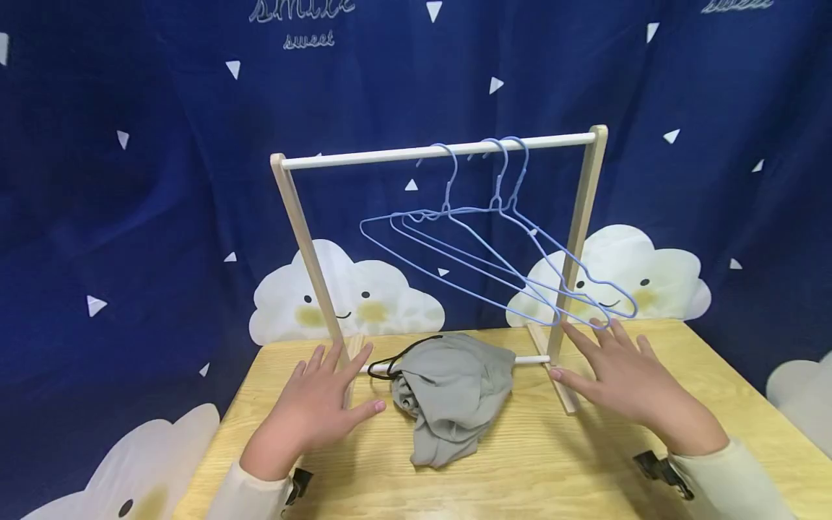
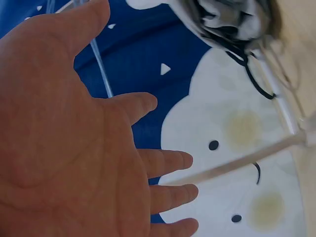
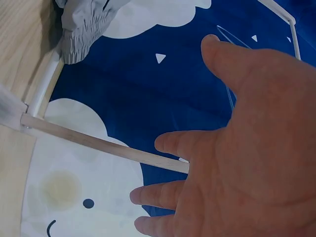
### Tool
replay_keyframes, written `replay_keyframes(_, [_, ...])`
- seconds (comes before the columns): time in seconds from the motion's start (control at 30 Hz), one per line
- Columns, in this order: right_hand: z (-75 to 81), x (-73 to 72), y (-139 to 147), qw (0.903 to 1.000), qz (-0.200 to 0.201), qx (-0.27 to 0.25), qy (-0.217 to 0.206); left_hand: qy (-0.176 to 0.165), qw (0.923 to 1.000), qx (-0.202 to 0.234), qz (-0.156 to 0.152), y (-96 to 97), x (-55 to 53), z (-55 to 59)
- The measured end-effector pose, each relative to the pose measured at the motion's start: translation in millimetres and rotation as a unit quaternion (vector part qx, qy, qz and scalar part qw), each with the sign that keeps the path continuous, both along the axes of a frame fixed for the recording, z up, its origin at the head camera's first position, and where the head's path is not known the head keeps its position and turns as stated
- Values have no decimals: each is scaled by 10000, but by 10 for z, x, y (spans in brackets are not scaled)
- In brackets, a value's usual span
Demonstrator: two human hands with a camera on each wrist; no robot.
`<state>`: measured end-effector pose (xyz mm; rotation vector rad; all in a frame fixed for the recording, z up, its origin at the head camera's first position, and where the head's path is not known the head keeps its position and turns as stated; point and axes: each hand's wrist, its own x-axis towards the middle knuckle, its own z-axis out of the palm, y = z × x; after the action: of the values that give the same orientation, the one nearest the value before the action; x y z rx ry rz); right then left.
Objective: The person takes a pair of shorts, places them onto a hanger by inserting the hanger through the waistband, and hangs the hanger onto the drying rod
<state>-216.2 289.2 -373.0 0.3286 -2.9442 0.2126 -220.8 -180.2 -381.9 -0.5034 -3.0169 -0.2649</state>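
The gray drawstring garment (image 1: 455, 393) lies crumpled on the desk (image 1: 520, 477), at the foot of the wooden rack (image 1: 588, 188), hiding the middle of the rack's lower rod (image 1: 533, 359). Too bunched to name surely, it may be a pair of shorts. The left grip (image 1: 315, 401) is at its 9 o'clock, the right grip (image 1: 627, 383) at its 3 o'clock; both are released, fingers spread, holding nothing.

The cloth should be light, soft and limp, hard to break but quick to sag or bunch. The best hold is probably the gathered edge (image 3: 78, 47), one pinch well toward each end. The black cord (image 2: 251, 76), looping out at 10 o'clock, would make a poor handle and could slide. Three blue wire hangers (image 1: 447, 205) hang toward 12 and 1 o'clock, thin and likely to swing if brushed.
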Motion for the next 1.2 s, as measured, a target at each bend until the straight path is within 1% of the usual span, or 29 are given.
replay_keyframes(0.2, [-8,8,-40,10000,30,-63,-46,-1,9996,110,-257,168,-110,88])
replay_keyframes(0.3, [-7,10,-54,10000,20,-85,-48,-57,9992,129,-367,258,-156,112])
replay_keyframes(0.47, [2,4,-70,10000,16,-87,-27,-36,9986,222,-486,365,-244,87])
replay_keyframes(0.57, [11,10,-75,10000,20,-47,-8,89,9976,262,-633,418,-311,52])
replay_keyframes(0.63, [19,10,-78,10000,25,-5,21,131,9961,403,-779,446,-371,13])
replay_keyframes(0.7, [25,4,-83,10000,11,-5,13,90,9934,639,-951,466,-439,-45])
replay_keyframes(0.8, [21,-7,-89,10000,-1,27,23,-85,9890,943,-1140,478,-548,-181])
replay_keyframes(0.93, [11,-9,-100,9998,49,78,150,-230,9873,968,-1238,502,-655,-370])
replay_keyframes(1.0, [11,-9,-109,9997,95,84,222,-266,9867,990,-1261,521,-688,-441])
replay_keyframes(1.07, [8,-9,-130,9994,161,80,283,-311,9854,1066,-1287,536,-702,-484])
replay_keyframes(1.2, [-5,-7,-172,9992,258,25,294,-342,9841,1130,-1328,573,-699,-520])
